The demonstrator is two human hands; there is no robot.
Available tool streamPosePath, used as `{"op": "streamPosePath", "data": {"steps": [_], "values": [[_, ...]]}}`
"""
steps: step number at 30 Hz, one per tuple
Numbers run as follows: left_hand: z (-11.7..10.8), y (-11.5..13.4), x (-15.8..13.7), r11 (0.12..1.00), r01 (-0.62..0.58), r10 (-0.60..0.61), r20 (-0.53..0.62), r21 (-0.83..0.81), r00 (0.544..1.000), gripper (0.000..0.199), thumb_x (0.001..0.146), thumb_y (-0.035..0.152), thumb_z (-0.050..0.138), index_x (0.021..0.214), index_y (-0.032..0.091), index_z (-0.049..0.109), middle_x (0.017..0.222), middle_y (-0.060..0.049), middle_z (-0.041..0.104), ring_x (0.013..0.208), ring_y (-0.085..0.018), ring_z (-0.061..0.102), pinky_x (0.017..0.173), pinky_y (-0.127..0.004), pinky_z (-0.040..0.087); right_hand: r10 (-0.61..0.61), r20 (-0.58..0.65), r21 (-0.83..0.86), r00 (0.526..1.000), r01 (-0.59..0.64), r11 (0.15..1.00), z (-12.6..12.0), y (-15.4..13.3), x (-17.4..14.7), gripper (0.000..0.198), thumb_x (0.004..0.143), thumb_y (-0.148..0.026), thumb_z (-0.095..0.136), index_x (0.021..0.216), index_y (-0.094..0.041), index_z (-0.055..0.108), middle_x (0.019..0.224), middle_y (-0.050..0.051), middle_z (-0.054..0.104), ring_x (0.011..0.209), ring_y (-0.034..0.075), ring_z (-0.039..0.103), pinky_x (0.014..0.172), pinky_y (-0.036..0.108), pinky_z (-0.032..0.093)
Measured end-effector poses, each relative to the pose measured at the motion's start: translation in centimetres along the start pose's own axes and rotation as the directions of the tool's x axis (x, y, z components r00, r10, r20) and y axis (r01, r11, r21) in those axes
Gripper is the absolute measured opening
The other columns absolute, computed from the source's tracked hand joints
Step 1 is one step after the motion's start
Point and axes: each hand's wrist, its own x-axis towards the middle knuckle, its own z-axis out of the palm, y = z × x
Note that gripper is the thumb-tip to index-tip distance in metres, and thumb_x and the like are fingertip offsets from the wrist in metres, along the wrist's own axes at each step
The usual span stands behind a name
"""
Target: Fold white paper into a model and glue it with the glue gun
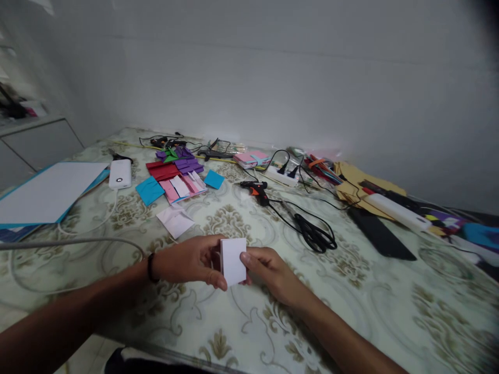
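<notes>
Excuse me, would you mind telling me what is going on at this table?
A person holds a small white paper piece in both hands, the left hand at its left edge and the right hand at its right, thumb on its face. Beyond them, a black glue gun lies on the patterned tablecloth, with coloured paper pieces to its left.

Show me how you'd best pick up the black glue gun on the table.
Probably by the glue gun's handle, from the near right side: it slants toward the camera, ending at the cord, while the nozzle points left, away from that grip.
</notes>
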Motion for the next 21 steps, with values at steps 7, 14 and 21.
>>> {"op": "streamPosePath", "data": {"steps": [7,14,21], "values": [[0.3,0.0,0.1,0.999,0.027,-0.027,0.011,0.026,1.0,0.045,0.073,0.027,0.084,0.109,0.017,0.058,0.099,-0.007,0.075,0.091,-0.021,0.07,0.079,-0.03,0.052,0.037,0.049,0.009,0.998,-0.037,0.999,0.8,-0.1,0.0,0.057,0.101,-0.058,0.041,0.069,-0.015,0.06,0.063,0.001,0.06,0.061,0.013,0.055,0.067,0.027,0.045],[0.5,-0.2,0.0,0.995,-0.026,0.025,0.016,0.097,1.0,0.057,0.069,0.026,0.087,0.117,0.02,0.058,0.102,-0.005,0.072,0.091,-0.02,0.067,0.077,-0.028,0.05,0.057,0.118,-0.156,0.991,-0.038,0.987,1.4,-0.5,-0.3,0.063,0.1,-0.063,0.037,0.065,-0.016,0.058,0.062,0.001,0.055,0.06,0.013,0.05,0.062,0.026,0.04],[-0.2,-0.1,0.4,0.875,-0.037,0.147,-0.192,0.482,0.97,0.018,0.091,0.035,0.064,0.094,0.017,0.065,0.089,-0.001,0.067,0.084,-0.016,0.06,0.077,-0.025,0.044,-0.001,-0.101,-0.246,0.995,-0.024,0.969,1.0,-0.6,-0.4,0.06,0.101,-0.063,0.028,0.067,-0.02,0.05,0.068,0.002,0.055,0.067,0.017,0.05,0.065,0.029,0.041]]}}
